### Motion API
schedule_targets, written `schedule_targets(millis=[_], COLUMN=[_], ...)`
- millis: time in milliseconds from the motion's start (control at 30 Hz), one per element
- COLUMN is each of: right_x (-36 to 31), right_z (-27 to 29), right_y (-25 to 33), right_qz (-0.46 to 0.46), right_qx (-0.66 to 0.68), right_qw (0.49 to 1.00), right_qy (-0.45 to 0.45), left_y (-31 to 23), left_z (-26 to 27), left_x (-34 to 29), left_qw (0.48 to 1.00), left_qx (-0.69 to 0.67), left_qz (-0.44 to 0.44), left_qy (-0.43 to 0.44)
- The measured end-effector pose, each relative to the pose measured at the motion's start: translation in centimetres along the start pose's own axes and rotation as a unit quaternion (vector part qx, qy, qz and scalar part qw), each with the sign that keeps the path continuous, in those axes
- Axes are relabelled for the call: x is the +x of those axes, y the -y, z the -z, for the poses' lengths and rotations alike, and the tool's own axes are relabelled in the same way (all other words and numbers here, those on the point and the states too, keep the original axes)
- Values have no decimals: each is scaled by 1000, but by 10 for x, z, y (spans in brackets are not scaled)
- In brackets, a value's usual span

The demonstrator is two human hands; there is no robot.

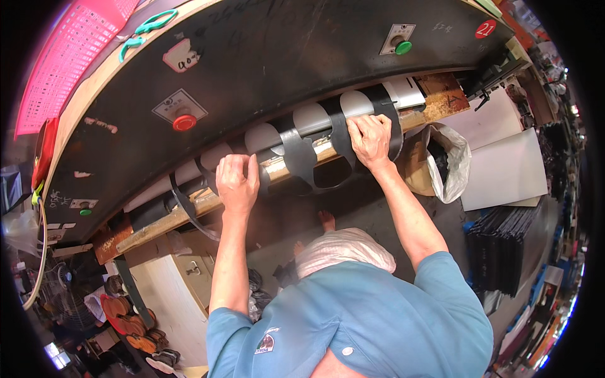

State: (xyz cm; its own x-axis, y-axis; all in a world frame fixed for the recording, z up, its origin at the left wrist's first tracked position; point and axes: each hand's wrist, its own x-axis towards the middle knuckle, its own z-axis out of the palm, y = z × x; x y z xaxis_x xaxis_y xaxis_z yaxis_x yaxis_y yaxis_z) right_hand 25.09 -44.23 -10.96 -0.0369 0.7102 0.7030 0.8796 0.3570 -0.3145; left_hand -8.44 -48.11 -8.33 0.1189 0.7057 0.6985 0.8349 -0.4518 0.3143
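Observation:
A black flexible sheet [299, 156] with several large rounded cut-outs lies across a pale board [310, 117] in the opening under a dark machine front. Its near side drapes over the wooden front edge [277, 169]. My right hand [370, 140] is closed on the sheet's right part, its fingers curled over a black strip. Further left, my left hand [237, 181] is closed at the sheet's near edge, fingers bent down onto it; the fingertips are partly hidden. A thin loop of the sheet hangs below the edge left of that hand.
The machine front [283, 60] carries a red button [184, 122] and a green button [403, 47]. Teal-handled scissors [155, 22] and a pink basket [75, 53] sit above left. An open bag [455, 165], white boards [509, 167] and stacked black sheets [504, 246] stand right.

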Motion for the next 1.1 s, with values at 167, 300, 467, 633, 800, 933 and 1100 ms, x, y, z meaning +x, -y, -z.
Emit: schedule_targets(millis=[167, 300, 467, 633, 800, 933, 1100], right_x=[-3, -6, -16, -45, -64, -29, 0], right_z=[1, -8, -14, 16, 66, 56, 3], right_y=[4, 3, 3, 16, 48, 92, 166], right_qz=[-8, -27, -27, -48, -299, -147, -54], right_qx=[-2, 11, 5, 15, 180, 206, 134], right_qw=[1000, 1000, 1000, 997, 937, 963, 945], right_qy=[2, 7, 15, 58, 25, 90, 293], left_y=[-19, -11, 6, -15, -45, -37, 8], left_z=[10, 10, 12, 31, 73, 83, 37], left_x=[-21, -29, -35, -63, -84, -61, -18], left_qw=[997, 994, 994, 990, 967, 983, 985], left_qx=[58, 28, -14, -39, -97, -77, -125], left_qz=[56, 99, 100, 113, 150, 74, 57], left_qy=[9, 22, 40, 68, 181, 149, 101])
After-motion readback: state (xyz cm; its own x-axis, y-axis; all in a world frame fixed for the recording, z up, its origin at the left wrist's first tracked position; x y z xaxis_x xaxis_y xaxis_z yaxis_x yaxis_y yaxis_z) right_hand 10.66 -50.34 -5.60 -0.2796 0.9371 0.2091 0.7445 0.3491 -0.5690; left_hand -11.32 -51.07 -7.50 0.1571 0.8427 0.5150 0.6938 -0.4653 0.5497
